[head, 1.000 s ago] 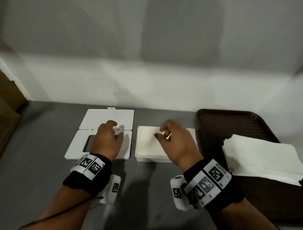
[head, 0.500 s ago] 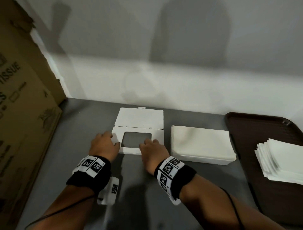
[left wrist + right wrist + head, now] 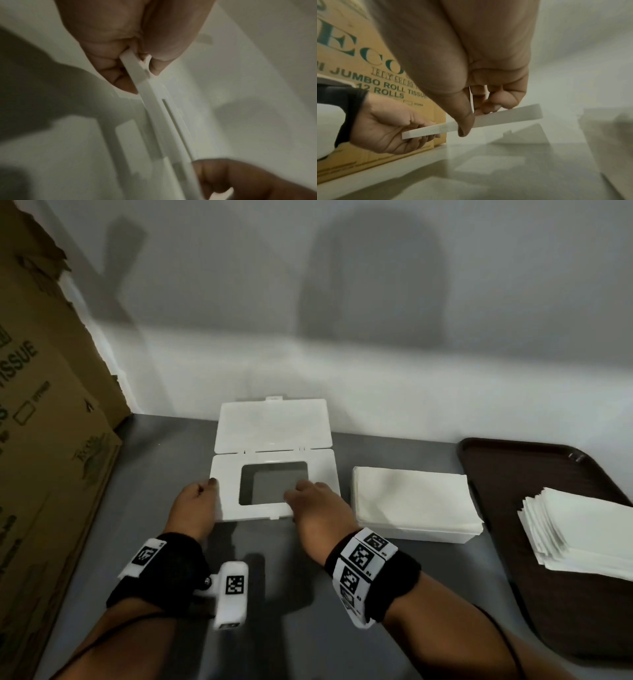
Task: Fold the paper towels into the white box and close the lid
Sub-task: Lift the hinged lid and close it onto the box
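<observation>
The white lid frame has a rectangular opening and a flap folded open at its far side. My left hand grips its near left corner and my right hand pinches its near edge by the opening. In the right wrist view the lid frame is tilted clear of the table, with the right hand's thumb on its edge. The left hand pinches the lid frame's corner. To the right the white box stands uncovered, holding folded paper towels.
A dark brown tray at the right carries a stack of paper towels. A large cardboard box stands along the left edge of the grey table. A white wall runs close behind the lid.
My right hand left the towels in the box and moved left to the lid frame. Both hands now grip its near edge and it is raised off the table. The view swung left.
</observation>
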Action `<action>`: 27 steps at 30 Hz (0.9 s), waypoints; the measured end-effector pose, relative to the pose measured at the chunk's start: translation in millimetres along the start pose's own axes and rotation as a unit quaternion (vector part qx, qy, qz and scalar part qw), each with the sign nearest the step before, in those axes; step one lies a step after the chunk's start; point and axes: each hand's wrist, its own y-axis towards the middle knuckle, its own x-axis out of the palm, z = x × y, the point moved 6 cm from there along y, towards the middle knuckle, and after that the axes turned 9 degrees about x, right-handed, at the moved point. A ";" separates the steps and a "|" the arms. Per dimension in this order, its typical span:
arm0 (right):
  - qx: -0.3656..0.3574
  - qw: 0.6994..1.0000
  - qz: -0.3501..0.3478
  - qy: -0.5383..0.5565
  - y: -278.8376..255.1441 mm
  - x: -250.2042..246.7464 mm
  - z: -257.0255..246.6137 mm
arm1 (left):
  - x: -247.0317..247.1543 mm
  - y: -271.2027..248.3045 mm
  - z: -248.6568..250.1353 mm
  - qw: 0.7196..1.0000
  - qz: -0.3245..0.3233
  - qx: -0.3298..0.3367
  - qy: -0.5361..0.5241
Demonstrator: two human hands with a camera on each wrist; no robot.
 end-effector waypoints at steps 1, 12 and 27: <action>0.004 1.000 0.021 0.006 -3.6 -8.1 8.5 | 8.2 -2.7 7.1 0.998 -0.007 -0.004 -0.060; 0.293 0.917 0.223 0.156 -92.6 -64.4 196.8 | 143.1 -58.2 82.5 0.975 -0.089 0.067 -0.190; 0.401 0.839 0.095 0.356 -96.7 -38.3 308.6 | 219.4 -90.2 103.9 0.968 -0.024 0.180 0.175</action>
